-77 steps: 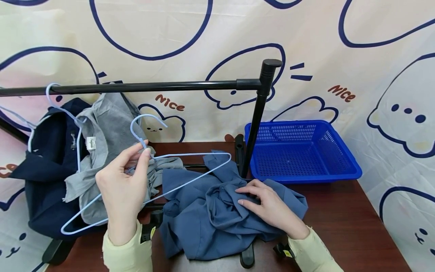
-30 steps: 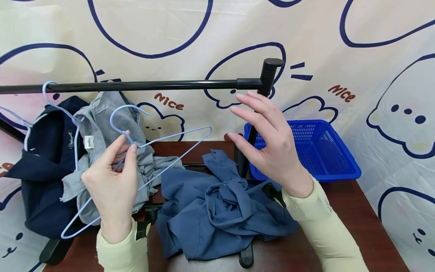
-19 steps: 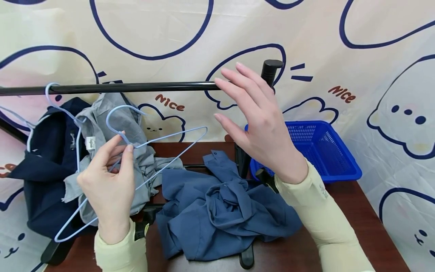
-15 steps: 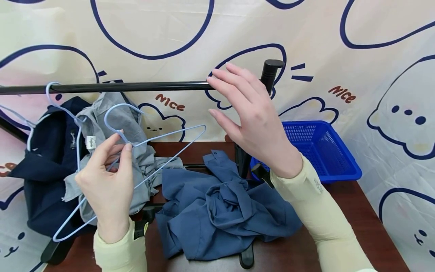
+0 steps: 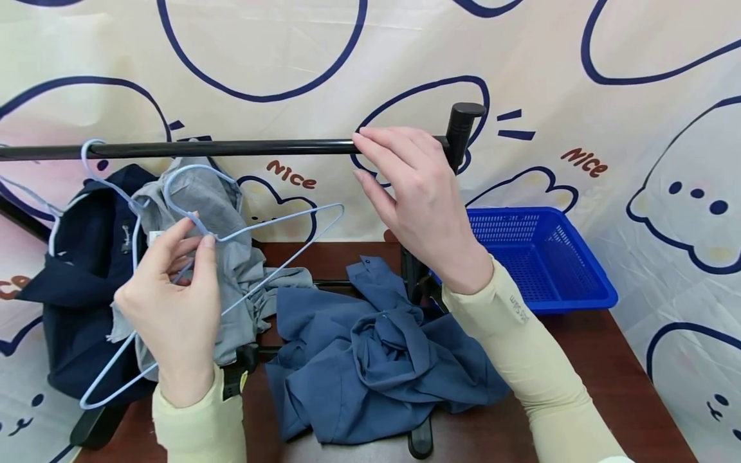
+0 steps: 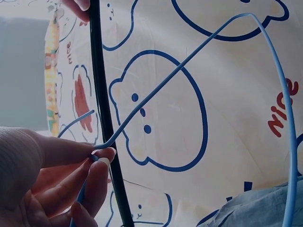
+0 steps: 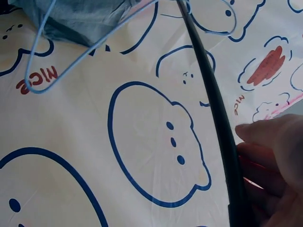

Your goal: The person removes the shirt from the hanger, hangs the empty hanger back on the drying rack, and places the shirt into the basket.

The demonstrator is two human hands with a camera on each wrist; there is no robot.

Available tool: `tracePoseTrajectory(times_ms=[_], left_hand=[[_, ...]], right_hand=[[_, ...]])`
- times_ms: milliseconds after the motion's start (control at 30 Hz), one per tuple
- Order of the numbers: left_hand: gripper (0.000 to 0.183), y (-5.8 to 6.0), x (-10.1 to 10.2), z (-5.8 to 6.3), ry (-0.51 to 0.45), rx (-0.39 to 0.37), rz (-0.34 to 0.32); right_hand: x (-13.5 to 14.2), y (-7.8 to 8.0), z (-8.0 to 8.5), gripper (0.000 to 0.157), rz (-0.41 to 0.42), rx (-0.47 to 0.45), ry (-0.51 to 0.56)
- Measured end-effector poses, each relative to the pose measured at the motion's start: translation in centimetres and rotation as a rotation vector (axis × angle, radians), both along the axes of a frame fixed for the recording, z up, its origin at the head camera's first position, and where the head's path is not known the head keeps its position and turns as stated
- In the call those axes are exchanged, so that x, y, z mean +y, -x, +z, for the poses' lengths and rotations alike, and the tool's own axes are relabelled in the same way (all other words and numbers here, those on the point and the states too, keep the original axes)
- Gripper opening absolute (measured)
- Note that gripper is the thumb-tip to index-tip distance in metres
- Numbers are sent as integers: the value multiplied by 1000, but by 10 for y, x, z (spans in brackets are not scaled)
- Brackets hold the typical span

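Observation:
My left hand (image 5: 173,302) pinches a light blue wire hanger (image 5: 278,220) just below its hook, between thumb and fingertips. No garment is on this hanger; its hook sits a little below the black rail (image 5: 231,148). In the left wrist view the hanger's neck passes between the fingertips (image 6: 105,161). My right hand (image 5: 419,193) rests on the rail near its right end, fingers laid over the bar and the thumb apart below it. In the right wrist view the fingers (image 7: 258,156) touch the rail's side. A crumpled blue-grey garment (image 5: 382,360) lies on the table below.
A navy garment (image 5: 87,308) and a grey one (image 5: 202,199) hang at the left; another blue hanger (image 5: 110,183) hooks over the rail there. The blue plastic basket (image 5: 538,257) stands on the brown table (image 5: 613,379), right of the rack post (image 5: 460,132).
My right hand has left the crumpled garment, risen to the rail and come down on it, moving slightly left. The left hand has drawn the hanger left and a little up, tilting it.

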State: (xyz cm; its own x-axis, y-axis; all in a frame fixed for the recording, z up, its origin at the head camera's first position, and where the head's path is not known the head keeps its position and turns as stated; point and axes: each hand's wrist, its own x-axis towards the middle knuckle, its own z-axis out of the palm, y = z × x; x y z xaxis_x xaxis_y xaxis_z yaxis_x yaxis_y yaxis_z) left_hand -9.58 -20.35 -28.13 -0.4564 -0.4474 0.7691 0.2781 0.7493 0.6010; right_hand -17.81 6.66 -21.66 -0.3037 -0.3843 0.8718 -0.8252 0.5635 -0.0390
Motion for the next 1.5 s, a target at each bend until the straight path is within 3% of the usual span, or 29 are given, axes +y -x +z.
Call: tracePoseTrajectory(times_ms=[333,667,900,1333,1500], left_hand=[[29,14,-3,13,-8,18,41],[26,28,-5,28,-37,50,78],[27,39,-7,36,-1,65,96],[26,50,-11,24,-4,-42,187],[28,49,-13,16,2,-50,162]], right_hand=[[-7,7,-3,23,-16,58,104],[-10,7,-1,22,-35,77,123],[-12,6,-1,22,-51,76,123],[-13,6,-1,21,-55,65,130],[-12,6,-1,21,-54,70,133]])
